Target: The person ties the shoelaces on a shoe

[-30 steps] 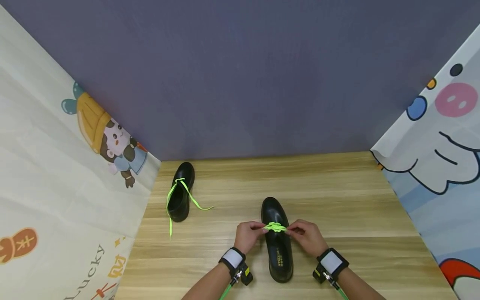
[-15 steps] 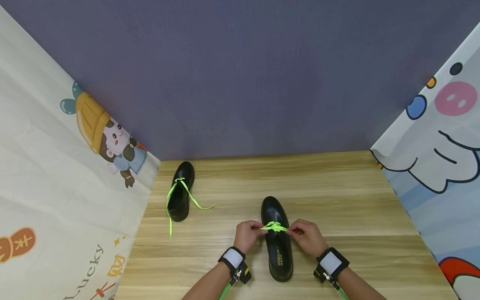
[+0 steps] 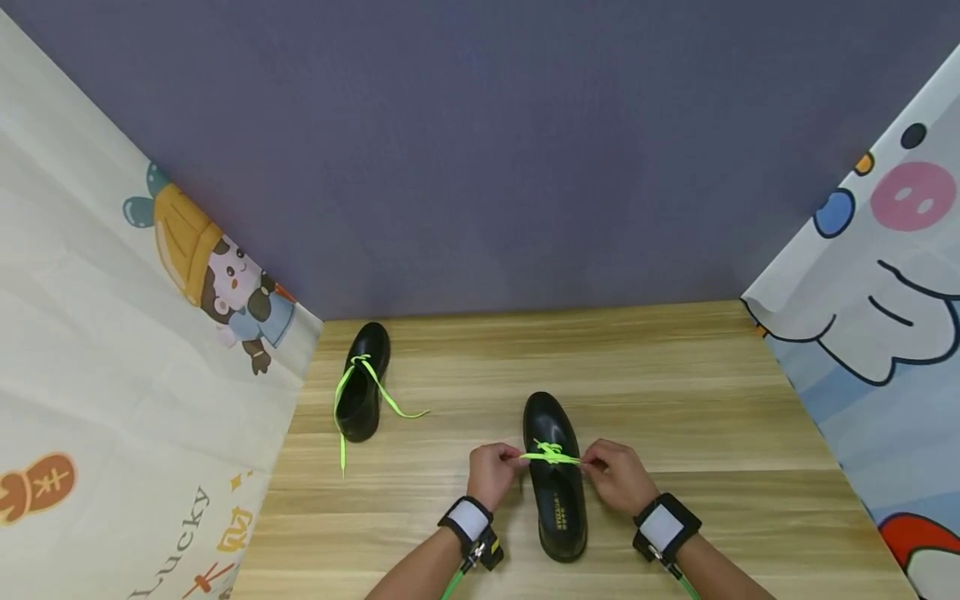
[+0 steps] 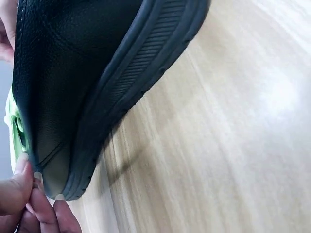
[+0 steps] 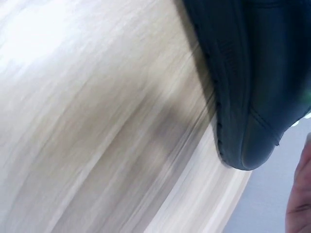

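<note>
In the head view, a black leather shoe (image 3: 548, 417) stands on the wood-grain surface, its toe pointing away from me. A neon-green shoelace (image 3: 552, 453) is bunched in a knot over its front opening, with strands drawn out to both sides. At the shoe's left side, my left hand (image 3: 491, 475) pinches one strand between thumb and fingertips. My right hand (image 3: 619, 478) pinches the strand on the other side. The left wrist view shows the left fingers (image 4: 46, 208) close to the shoe's side, by the green lace. Only part of the right hand (image 5: 299, 199) appears in the right wrist view.
A second black shoe (image 3: 360, 412) stands at the back left, its green lace ends hanging loose, one across the wood surface (image 3: 675, 392). A grey-blue panel (image 3: 480, 167) rises behind. Printed white cloths hang at the left (image 3: 90, 333) and right (image 3: 840, 292).
Both hands have drawn slightly apart, the left to the left and the right to the right. The green lace between them now stretches wider and its knot looks smaller.
</note>
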`<control>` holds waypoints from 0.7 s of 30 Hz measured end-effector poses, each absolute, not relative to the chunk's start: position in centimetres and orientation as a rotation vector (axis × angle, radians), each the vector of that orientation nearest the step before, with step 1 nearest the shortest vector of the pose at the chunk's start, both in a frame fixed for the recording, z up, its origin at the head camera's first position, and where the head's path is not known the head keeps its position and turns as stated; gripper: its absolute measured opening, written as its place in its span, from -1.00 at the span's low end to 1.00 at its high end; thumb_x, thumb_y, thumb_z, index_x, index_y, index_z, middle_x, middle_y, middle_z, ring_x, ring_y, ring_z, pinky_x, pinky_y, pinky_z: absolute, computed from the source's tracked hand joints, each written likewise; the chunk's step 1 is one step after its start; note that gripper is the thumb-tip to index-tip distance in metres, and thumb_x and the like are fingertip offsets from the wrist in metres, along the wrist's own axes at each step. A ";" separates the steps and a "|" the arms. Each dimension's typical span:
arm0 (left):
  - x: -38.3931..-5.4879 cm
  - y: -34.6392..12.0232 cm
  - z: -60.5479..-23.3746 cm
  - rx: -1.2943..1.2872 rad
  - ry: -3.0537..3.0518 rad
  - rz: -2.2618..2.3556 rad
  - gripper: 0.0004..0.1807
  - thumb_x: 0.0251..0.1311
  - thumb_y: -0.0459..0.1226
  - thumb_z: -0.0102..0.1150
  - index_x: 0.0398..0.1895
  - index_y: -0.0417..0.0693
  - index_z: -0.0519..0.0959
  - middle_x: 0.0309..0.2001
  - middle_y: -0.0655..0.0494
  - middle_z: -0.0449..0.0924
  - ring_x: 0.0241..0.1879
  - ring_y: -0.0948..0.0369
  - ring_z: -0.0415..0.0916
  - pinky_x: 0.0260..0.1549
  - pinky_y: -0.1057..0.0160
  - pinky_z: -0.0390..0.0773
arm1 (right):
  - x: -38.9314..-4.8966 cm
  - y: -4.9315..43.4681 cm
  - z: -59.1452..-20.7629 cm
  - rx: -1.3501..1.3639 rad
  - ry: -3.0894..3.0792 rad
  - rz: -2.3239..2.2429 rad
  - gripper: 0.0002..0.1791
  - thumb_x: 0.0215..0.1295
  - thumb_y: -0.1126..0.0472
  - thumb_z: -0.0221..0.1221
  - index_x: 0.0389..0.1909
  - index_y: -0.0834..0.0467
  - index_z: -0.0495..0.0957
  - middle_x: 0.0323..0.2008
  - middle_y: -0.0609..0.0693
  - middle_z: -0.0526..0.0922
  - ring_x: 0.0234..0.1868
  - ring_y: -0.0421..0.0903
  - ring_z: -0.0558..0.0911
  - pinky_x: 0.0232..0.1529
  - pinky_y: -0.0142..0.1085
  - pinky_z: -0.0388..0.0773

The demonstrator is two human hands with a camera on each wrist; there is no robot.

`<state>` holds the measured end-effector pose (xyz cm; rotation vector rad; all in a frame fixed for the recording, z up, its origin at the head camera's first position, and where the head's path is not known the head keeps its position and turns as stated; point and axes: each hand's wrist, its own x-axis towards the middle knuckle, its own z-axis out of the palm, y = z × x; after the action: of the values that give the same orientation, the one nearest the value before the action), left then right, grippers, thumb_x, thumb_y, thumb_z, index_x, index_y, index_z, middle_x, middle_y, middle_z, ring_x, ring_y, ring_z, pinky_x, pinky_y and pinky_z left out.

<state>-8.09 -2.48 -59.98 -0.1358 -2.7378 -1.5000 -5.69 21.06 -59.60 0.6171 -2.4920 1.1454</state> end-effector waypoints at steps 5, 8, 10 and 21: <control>-7.8 -2.7 -60.3 -0.136 -2.711 -1.449 -0.88 -0.05 -0.36 0.54 -0.56 -0.19 0.74 -0.56 0.09 0.70 -0.52 0.28 0.59 -0.48 0.36 0.52 | -5.4 21.6 -59.8 0.640 -2.487 1.093 -0.67 -0.17 0.62 0.40 -0.56 0.15 0.60 -0.50 -0.18 0.59 -0.44 -0.37 0.52 -0.41 -0.54 0.43; -7.7 -2.6 -60.4 -0.123 -2.714 -1.441 -0.89 -0.06 -0.39 0.54 -0.55 -0.20 0.74 -0.57 0.09 0.69 -0.53 0.30 0.56 -0.49 0.36 0.51 | -5.3 21.8 -59.8 0.655 -2.498 1.076 -0.68 -0.17 0.63 0.37 -0.55 0.15 0.59 -0.50 -0.16 0.59 -0.44 -0.37 0.52 -0.42 -0.53 0.44; -7.8 -2.7 -60.4 -0.121 -2.713 -1.433 -0.90 -0.06 -0.40 0.53 -0.55 -0.21 0.74 -0.57 0.10 0.69 -0.54 0.31 0.55 -0.50 0.35 0.50 | -5.3 21.7 -59.7 0.668 -2.498 1.063 -0.67 -0.18 0.64 0.36 -0.55 0.15 0.58 -0.51 -0.14 0.59 -0.44 -0.36 0.52 -0.42 -0.51 0.45; -7.9 -2.8 -60.4 -0.130 -2.709 -1.458 -0.91 -0.03 -0.40 0.51 -0.53 -0.20 0.73 -0.54 0.10 0.69 -0.53 0.34 0.50 -0.50 0.36 0.48 | -5.2 21.6 -59.2 0.646 -2.531 1.042 -0.64 -0.18 0.64 0.38 -0.58 0.12 0.55 -0.52 -0.20 0.55 -0.47 -0.36 0.49 -0.48 -0.43 0.45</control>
<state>-7.90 -2.83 -60.39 -0.1298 -2.7092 -1.4582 -5.22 21.65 -59.16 0.6458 -2.5309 1.0422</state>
